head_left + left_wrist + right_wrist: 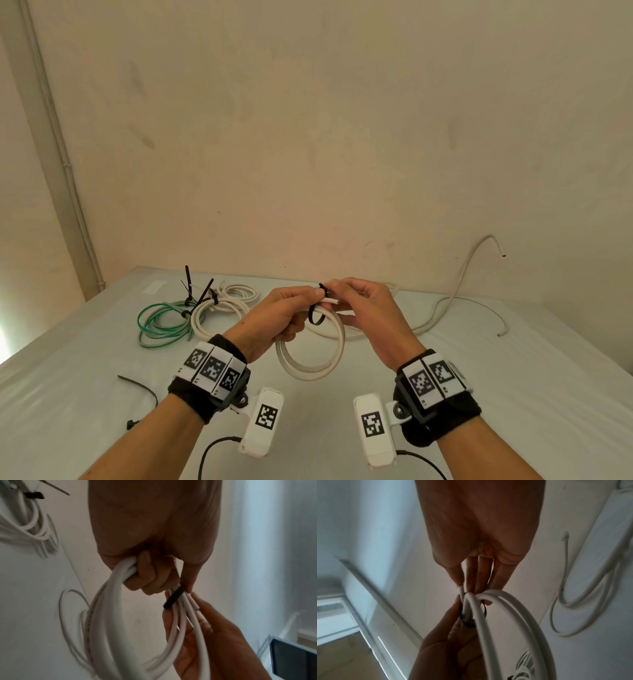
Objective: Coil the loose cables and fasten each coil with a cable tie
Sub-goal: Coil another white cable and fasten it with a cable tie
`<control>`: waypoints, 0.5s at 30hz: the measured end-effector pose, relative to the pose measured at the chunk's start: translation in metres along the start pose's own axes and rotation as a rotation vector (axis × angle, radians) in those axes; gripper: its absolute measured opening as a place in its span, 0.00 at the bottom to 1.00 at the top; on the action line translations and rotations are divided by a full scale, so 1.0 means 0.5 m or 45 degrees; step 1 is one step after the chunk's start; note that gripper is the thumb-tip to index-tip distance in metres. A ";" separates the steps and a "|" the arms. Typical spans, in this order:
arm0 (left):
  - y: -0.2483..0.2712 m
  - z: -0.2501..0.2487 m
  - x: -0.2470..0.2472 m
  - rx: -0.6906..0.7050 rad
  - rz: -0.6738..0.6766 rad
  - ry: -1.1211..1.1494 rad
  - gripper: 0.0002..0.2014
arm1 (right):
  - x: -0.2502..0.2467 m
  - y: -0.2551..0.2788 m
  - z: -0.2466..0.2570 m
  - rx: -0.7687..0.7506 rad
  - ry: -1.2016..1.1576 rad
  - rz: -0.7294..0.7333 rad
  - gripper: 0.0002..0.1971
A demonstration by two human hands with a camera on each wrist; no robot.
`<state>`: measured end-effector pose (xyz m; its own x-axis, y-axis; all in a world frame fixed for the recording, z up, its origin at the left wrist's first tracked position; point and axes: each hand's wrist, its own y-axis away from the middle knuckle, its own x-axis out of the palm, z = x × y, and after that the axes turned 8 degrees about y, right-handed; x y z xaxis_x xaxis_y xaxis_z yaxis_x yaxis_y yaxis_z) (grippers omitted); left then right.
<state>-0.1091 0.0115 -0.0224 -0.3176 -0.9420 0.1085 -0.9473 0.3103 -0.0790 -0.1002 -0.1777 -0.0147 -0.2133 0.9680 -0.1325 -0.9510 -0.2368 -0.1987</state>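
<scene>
I hold a white cable coil [310, 356] above the table, its loops hanging down between my wrists. My left hand [287, 310] grips the coil's strands [109, 608] with curled fingers. A black cable tie [315, 312] loops around the top of the coil, seen as a dark band [174, 599] across the strands. My right hand [356, 305] pinches the tie and the cable ends at the top of the coil [501, 615]. Both hands meet at the tie.
Tied coils lie at the back left: a green one [161, 323] and white ones [219, 310], with black tie tails sticking up. A loose white cable [455, 294] trails at the right. Spare black ties [140, 394] lie near my left forearm. A wall stands behind the table [513, 377].
</scene>
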 end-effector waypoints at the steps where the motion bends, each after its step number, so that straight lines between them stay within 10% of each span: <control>1: -0.001 -0.002 0.001 0.023 -0.015 -0.067 0.13 | 0.000 -0.002 0.004 0.001 0.038 0.001 0.12; 15: -0.005 0.012 0.021 0.107 -0.173 -0.280 0.17 | 0.008 -0.027 -0.012 -0.101 0.345 -0.171 0.08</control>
<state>-0.1098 -0.0002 -0.0271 -0.1629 -0.9822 -0.0937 -0.9710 0.1764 -0.1611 -0.0867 -0.1712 -0.0185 -0.0097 0.9360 -0.3520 -0.9441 -0.1246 -0.3053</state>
